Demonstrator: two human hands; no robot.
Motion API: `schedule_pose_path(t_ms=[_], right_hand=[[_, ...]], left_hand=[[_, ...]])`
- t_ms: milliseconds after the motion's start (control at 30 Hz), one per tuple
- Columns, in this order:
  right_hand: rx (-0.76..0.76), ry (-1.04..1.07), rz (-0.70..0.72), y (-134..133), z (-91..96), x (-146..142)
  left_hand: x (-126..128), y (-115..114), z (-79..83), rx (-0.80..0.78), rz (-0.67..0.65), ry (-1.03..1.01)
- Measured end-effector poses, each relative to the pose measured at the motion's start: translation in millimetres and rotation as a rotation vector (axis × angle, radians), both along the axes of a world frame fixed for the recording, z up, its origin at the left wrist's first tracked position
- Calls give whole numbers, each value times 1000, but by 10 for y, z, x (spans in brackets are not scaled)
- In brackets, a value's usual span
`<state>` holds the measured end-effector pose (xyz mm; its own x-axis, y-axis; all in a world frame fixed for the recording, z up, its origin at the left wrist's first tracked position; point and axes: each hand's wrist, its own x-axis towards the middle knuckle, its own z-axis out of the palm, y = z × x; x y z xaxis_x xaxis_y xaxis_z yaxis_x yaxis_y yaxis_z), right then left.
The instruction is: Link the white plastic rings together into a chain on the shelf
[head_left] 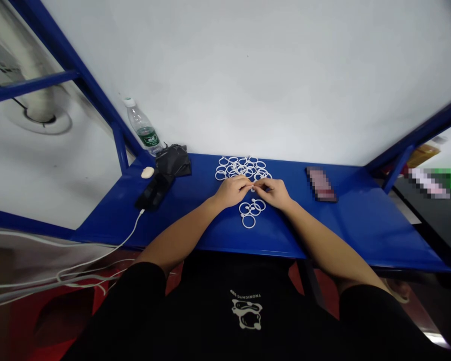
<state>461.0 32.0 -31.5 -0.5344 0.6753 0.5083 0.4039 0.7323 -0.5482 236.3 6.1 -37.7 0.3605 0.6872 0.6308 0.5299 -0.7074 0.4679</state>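
Note:
My left hand (233, 191) and my right hand (273, 192) meet above the blue table, fingertips pinched together and touching or nearly so. A small white piece (253, 189) shows at the fingertips; the rest of it is hidden by my fingers. Just beyond my hands lies a loose pile of thin white rings (240, 168), each with a small knob or tab. Nearer to me, below the fingertips, a smaller group of the same white rings (248, 221) lies partly overlapping.
A phone (321, 184) lies at right on the blue table (210, 233). At left are a plastic bottle (145, 128), a crumpled black bag (175, 160), a black device (154, 193) with a white cable (131, 234), and a cream-coloured round object (147, 172). Blue frame bars flank both sides.

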Motion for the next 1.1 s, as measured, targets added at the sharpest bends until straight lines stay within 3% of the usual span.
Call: schedule_pose_path(t_ms=[233, 500, 700, 900, 1100], right_hand=[[30, -71, 19, 71, 62, 72], [29, -272, -264, 330, -26, 247], [10, -351, -262, 385, -123, 248], [46, -342, -232, 382, -139, 218], [109, -142, -161, 294, -53, 179]], left_hand=[[9, -14, -5, -94, 11, 42], [38, -49, -2, -193, -159, 207], [38, -70, 38, -187, -239, 282], [58, -51, -4, -196, -137, 258], [58, -9, -25, -206, 76, 128]])
